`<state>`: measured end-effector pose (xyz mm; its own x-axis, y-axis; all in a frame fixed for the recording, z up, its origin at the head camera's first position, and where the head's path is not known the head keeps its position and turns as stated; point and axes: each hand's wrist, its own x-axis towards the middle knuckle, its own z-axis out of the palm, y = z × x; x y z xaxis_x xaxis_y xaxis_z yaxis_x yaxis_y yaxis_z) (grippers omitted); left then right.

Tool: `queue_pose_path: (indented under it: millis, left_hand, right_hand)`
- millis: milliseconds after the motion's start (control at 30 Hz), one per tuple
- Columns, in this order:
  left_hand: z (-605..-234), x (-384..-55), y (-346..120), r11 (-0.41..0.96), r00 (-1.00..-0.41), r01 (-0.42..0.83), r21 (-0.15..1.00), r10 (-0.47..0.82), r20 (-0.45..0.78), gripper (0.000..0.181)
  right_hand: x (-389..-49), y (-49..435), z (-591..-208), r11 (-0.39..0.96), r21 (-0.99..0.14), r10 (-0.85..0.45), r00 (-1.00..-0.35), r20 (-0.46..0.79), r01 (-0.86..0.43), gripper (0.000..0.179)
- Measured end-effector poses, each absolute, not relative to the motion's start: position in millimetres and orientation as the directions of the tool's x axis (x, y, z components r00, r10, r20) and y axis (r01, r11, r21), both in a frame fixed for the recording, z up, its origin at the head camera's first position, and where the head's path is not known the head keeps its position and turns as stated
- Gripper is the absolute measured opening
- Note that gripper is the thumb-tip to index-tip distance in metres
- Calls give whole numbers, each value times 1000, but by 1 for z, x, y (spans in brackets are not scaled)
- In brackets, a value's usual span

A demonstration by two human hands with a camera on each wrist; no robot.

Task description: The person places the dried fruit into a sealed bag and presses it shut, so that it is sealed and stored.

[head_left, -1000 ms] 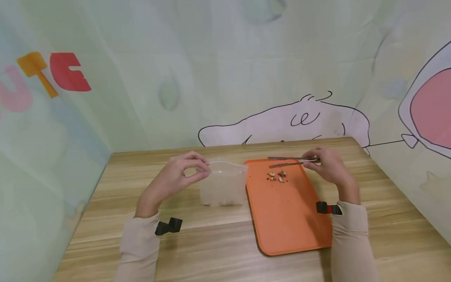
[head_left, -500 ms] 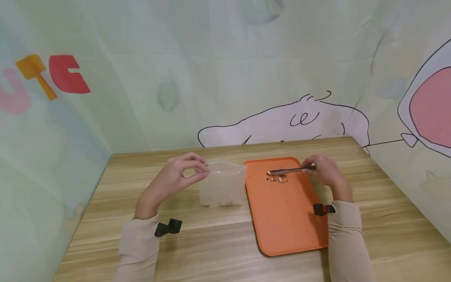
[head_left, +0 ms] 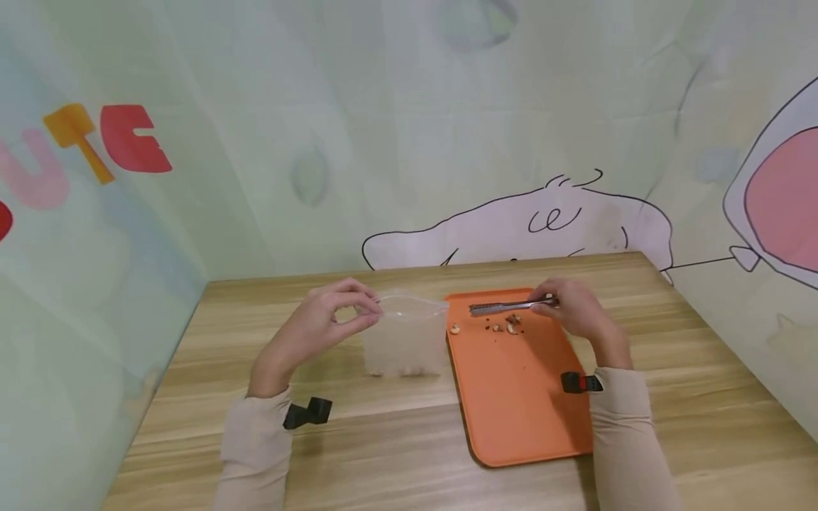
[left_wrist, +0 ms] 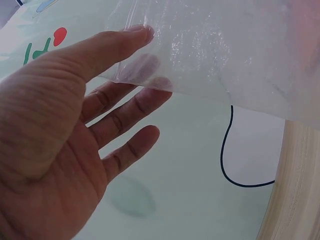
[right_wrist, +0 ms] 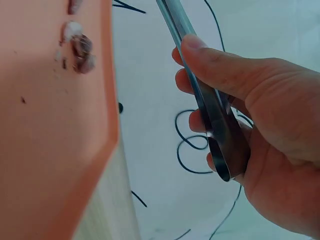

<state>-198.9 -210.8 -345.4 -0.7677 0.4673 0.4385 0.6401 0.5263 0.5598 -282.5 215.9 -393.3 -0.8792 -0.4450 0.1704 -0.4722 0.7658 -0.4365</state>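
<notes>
Bag [head_left: 405,345], cloudy plastic, upright just left of the tray [head_left: 524,411], pinched at the mouth by your left hand [head_left: 309,330]. Tongs [head_left: 501,307], slim silvery metal, gripped in your right hand [head_left: 578,312] above the tray; nuts [head_left: 513,323], pale and brown, on it.

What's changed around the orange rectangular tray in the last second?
The right hand moved left with the silver metal tongs, their spread arms now squeezed together. One pale curved nut has left the small brownish nut cluster and shows near the left edge of the orange tray. Unchanged: the left hand pinches the translucent plastic zip bag; bag and tray stayed put.
</notes>
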Motion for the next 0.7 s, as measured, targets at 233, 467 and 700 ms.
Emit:
queue_pose_path:
  millis: [233, 467, 700]
  left_hand:
    - [-345, -198, -211, 528, -767, 641, 557, 468, 439, 5]
    - [-345, -196, -212, 530, -772, 635, 563, 469, 429, 5]
    - [-344, -196, -212, 537, -782, 622, 569, 462, 419, 5]
  right_hand:
    - [-288, 198, -408, 755, -406, -510, -850, 132, -515, 7]
    - [-289, 188, -415, 751, -390, -532, -838, 121, -533, 8]
    - [-287, 187, -414, 765, -375, -507, -849, 151, -523, 6]
